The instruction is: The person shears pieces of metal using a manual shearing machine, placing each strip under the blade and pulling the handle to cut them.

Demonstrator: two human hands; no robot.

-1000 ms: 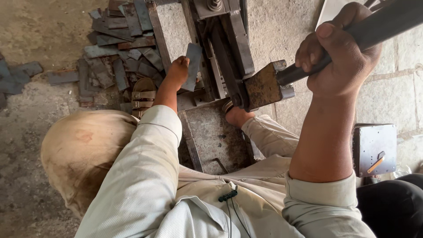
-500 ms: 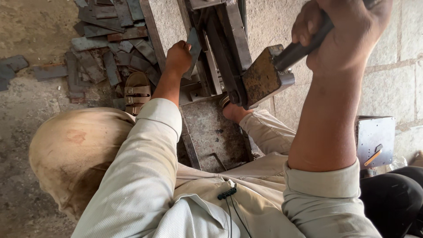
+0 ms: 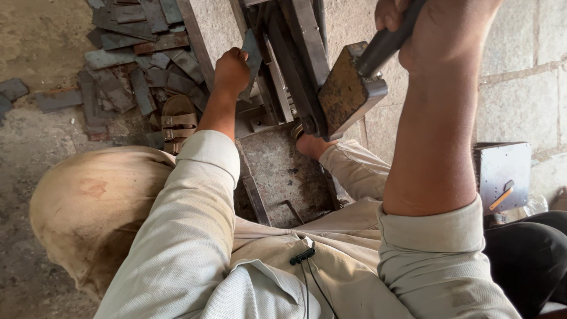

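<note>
My left hand (image 3: 231,72) grips a flat grey metal piece (image 3: 251,57) and holds it against the blade of a manual shearing machine (image 3: 298,71). Raised at the top right, my right hand (image 3: 437,29) is closed around the machine's dark lever handle (image 3: 384,44). That handle runs down into a rusty block (image 3: 345,91) on the machine. Beneath it lies the machine's stained steel base plate (image 3: 283,171). My bare foot (image 3: 310,145) rests beside the plate.
Several cut grey metal strips (image 3: 136,53) are heaped on the dirt floor at the upper left, with a brown sandal (image 3: 178,121) among them. A small metal box (image 3: 502,174) with an orange tool stands at the right against a block wall (image 3: 531,71).
My right hand has lifted the lever handle higher, toward the top edge of view. My left hand has kept the metal piece at the blade.
</note>
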